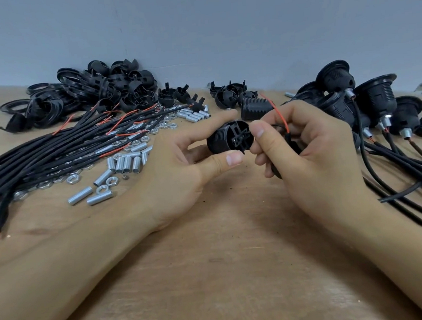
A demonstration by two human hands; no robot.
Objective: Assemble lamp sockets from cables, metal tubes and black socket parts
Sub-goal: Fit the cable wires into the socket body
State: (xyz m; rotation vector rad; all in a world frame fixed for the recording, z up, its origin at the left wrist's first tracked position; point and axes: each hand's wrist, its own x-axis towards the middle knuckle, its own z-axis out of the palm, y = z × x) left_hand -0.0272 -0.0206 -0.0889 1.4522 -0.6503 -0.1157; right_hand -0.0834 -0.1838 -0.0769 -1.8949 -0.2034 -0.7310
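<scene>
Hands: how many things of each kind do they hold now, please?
Threaded black socket body, in left hand: 1
Black cable with red wire, in right hand: 1
Black part under right hand, kind unclear: 1
Total: 3

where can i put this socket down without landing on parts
Bare wood lies between the forearms, below the left hand and right hand. Crowded: cables and metal tubes on the left, finished sockets on the right.
</scene>
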